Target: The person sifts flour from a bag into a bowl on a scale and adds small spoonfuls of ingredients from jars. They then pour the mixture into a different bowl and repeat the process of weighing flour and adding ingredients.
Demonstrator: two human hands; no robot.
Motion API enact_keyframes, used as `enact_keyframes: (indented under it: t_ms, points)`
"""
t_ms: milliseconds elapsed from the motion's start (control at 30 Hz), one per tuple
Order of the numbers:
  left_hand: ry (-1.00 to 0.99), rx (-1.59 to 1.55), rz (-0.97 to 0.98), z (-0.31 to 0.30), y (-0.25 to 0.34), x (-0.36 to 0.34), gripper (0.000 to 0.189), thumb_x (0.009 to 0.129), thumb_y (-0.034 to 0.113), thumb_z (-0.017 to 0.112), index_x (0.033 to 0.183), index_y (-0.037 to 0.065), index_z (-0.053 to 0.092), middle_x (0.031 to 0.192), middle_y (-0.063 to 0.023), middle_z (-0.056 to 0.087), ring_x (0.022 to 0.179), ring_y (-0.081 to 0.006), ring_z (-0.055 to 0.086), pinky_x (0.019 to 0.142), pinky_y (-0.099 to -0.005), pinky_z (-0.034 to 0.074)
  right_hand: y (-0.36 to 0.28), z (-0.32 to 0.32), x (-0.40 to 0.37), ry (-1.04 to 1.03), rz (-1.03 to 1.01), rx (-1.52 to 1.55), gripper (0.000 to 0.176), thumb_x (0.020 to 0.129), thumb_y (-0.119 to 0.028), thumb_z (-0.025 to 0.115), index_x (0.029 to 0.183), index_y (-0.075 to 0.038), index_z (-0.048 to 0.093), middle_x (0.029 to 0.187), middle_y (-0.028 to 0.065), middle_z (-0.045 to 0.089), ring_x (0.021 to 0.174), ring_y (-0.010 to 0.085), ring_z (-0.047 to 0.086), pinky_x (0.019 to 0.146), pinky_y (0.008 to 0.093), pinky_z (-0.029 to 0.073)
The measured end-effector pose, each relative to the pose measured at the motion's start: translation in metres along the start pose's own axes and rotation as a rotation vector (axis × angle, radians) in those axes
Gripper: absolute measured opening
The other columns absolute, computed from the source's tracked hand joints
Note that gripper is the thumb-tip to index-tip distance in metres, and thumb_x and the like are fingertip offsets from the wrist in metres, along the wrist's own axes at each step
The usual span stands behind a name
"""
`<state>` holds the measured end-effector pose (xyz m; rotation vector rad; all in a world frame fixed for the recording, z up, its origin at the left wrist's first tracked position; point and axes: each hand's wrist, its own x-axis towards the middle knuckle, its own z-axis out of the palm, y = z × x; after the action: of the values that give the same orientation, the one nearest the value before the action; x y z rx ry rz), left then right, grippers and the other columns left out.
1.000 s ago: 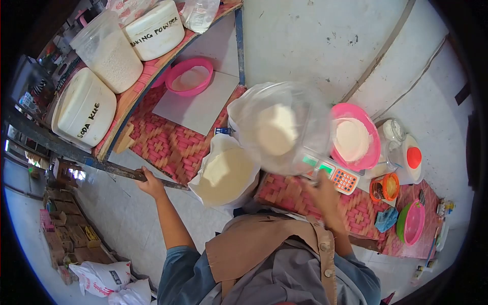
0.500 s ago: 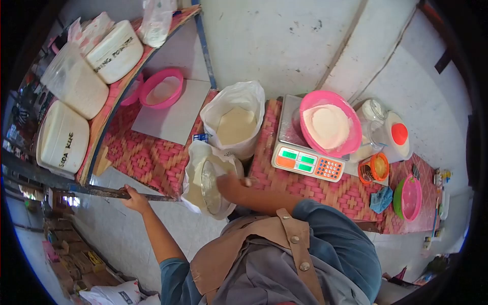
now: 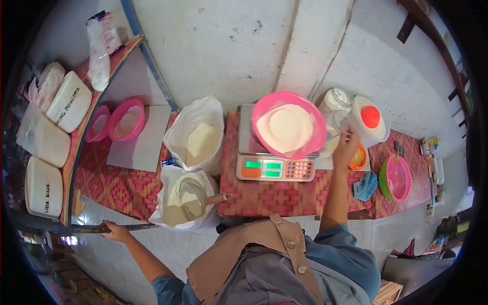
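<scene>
Glass jar (image 3: 336, 104) just beside right grip (image 3: 346, 146)

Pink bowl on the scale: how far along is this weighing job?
Done: the pink bowl on the scale holds a mound of white powder, and the scoop lies in the nearer sack. In hand: the right hand reaches to the clear jar beside the scale; the left hand grips a metal bar. Left: likely adding from that jar; the display is unreadable.
</scene>
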<state>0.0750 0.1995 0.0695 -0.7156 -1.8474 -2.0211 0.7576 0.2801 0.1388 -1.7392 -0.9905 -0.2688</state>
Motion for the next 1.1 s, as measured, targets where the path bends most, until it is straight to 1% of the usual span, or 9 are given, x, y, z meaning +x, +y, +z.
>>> enact_keyframes:
  t_ms: [133,267,367,500,633,867,933,1000,1100]
  points:
    - [0.004,0.022,-0.047,-0.002,-0.007,0.003,0.018,0.080,0.011,0.052,0.086,-0.004,0.045,0.066,-0.0058,0.044,0.054,-0.0123,0.041,0.047,-0.0241,0.036,0.038,-0.029,0.063,-0.224,0.035,-0.391,0.042,0.074,-0.030,0.060,0.108,-0.008,0.049,0.088,0.0139,0.048,0.078,0.0272,0.050,0.070,0.0351,0.041]
    - [-0.001,0.081,-0.036,-0.005,-0.020,0.009,0.020,0.080,0.014,0.052,0.081,-0.005,0.049,0.066,-0.0061,0.047,0.055,-0.0121,0.041,0.048,-0.0244,0.037,0.048,-0.031,0.081,-0.120,0.061,-0.709,0.039,0.070,-0.032,0.063,0.094,-0.003,0.053,0.081,0.0152,0.052,0.082,0.0308,0.052,0.066,0.0369,0.041]
    - [0.036,0.058,-0.034,-0.002,-0.014,0.006,0.025,0.080,0.020,0.054,0.080,-0.005,0.049,0.062,-0.0050,0.044,0.054,-0.0131,0.040,0.048,-0.0261,0.036,0.074,-0.032,0.099,-0.375,0.187,-0.488,0.034,0.068,-0.031,0.064,0.081,-0.001,0.055,0.072,0.0154,0.055,0.073,0.0306,0.055,0.063,0.0368,0.042]
    - [0.035,0.046,-0.046,-0.002,-0.019,0.009,0.026,0.080,0.021,0.053,0.078,-0.004,0.050,0.063,-0.0051,0.044,0.054,-0.0131,0.040,0.048,-0.0265,0.036,0.076,-0.008,0.103,-0.395,0.102,-0.159,0.032,0.070,-0.031,0.062,0.075,0.000,0.057,0.075,0.0174,0.058,0.073,0.0314,0.056,0.063,0.0357,0.042]
    - [0.025,0.148,-0.082,-0.004,-0.011,0.009,0.028,0.079,0.022,0.053,0.078,-0.006,0.051,0.063,-0.0068,0.046,0.054,-0.0148,0.042,0.049,-0.0277,0.037,0.077,0.013,0.098,-0.651,-0.041,-0.387,0.030,0.075,-0.031,0.057,0.080,-0.001,0.060,0.078,0.0156,0.059,0.075,0.0312,0.055,0.068,0.0342,0.042]
    - [0.072,0.192,-0.083,-0.005,-0.023,0.014,0.030,0.078,0.021,0.057,0.087,-0.008,0.052,0.073,-0.0110,0.052,0.062,-0.0170,0.048,0.055,-0.0288,0.041,0.031,-0.065,0.094,-0.662,-0.083,-0.203,0.021,0.076,-0.023,0.056,0.083,-0.004,0.060,0.079,0.0147,0.058,0.075,0.0308,0.055,0.068,0.0340,0.041]
    - [0.118,0.261,-0.119,-0.002,-0.023,0.015,0.030,0.078,0.020,0.056,0.087,-0.008,0.052,0.073,-0.0110,0.053,0.062,-0.0166,0.048,0.054,-0.0287,0.041,0.024,-0.074,0.091,-0.659,-0.353,-0.400,0.015,0.074,-0.014,0.059,0.085,-0.003,0.060,0.081,0.0131,0.058,0.074,0.0279,0.055,0.066,0.0316,0.042]
    - [0.085,0.227,-0.147,-0.006,-0.024,0.015,0.028,0.078,0.020,0.055,0.087,-0.007,0.052,0.072,-0.0099,0.053,0.060,-0.0164,0.048,0.054,-0.0286,0.041,0.010,-0.087,0.085,-0.692,-0.388,-0.413,0.015,0.075,-0.012,0.056,0.086,-0.003,0.059,0.084,0.0124,0.057,0.073,0.0256,0.055,0.066,0.0309,0.042]
    - [0.039,0.167,-0.208,-0.010,-0.039,0.023,0.025,0.078,0.018,0.053,0.085,-0.006,0.052,0.072,-0.0088,0.052,0.060,-0.0169,0.047,0.053,-0.0291,0.040,-0.003,-0.094,0.069,-0.408,-0.273,-0.198,0.016,0.077,-0.011,0.054,0.091,-0.004,0.059,0.085,0.0115,0.058,0.073,0.0231,0.056,0.068,0.0299,0.042]
